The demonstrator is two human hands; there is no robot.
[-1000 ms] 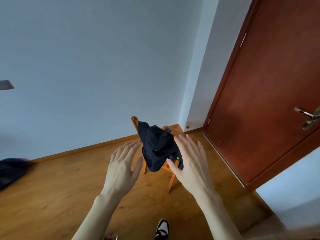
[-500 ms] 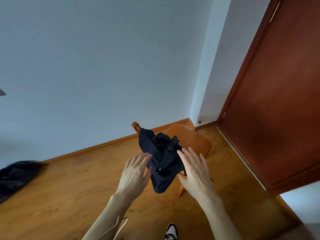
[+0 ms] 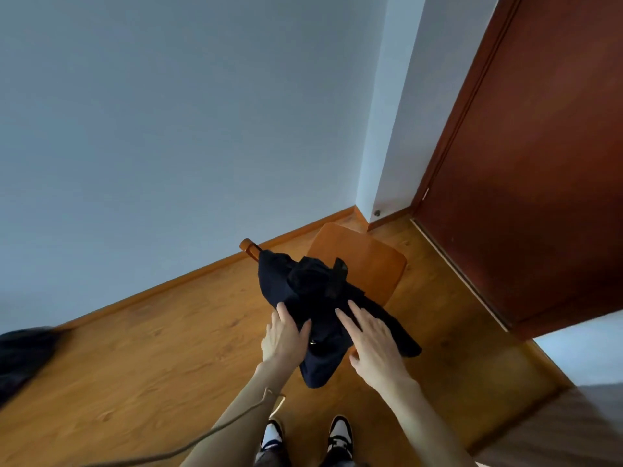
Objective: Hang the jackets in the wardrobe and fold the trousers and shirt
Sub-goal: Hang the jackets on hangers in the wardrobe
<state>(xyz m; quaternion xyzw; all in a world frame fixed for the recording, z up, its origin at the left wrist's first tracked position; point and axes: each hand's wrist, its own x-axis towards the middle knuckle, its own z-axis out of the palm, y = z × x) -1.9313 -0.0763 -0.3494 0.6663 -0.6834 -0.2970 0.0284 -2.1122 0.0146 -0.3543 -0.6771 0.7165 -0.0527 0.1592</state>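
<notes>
A dark navy garment (image 3: 308,298) lies bunched over the back of a wooden chair (image 3: 367,261), one end hanging down toward the floor. My left hand (image 3: 285,338) rests against the garment's left side, fingers apart. My right hand (image 3: 374,342) lies flat on its right side, fingers spread. Neither hand has closed on the cloth. A second dark garment (image 3: 23,358) lies on the floor at the far left, partly cut off by the frame edge.
The chair stands in a corner between a pale blue wall (image 3: 168,129) and a closed red-brown door (image 3: 539,163). Wooden floor (image 3: 151,382) stretches left of the chair. My two shoes (image 3: 306,436) show at the bottom, and a thin cable (image 3: 202,436) runs along my left arm.
I have stepped closer to the chair and the view has tilted down. Both hands have come forward from mid-air onto the navy garment.
</notes>
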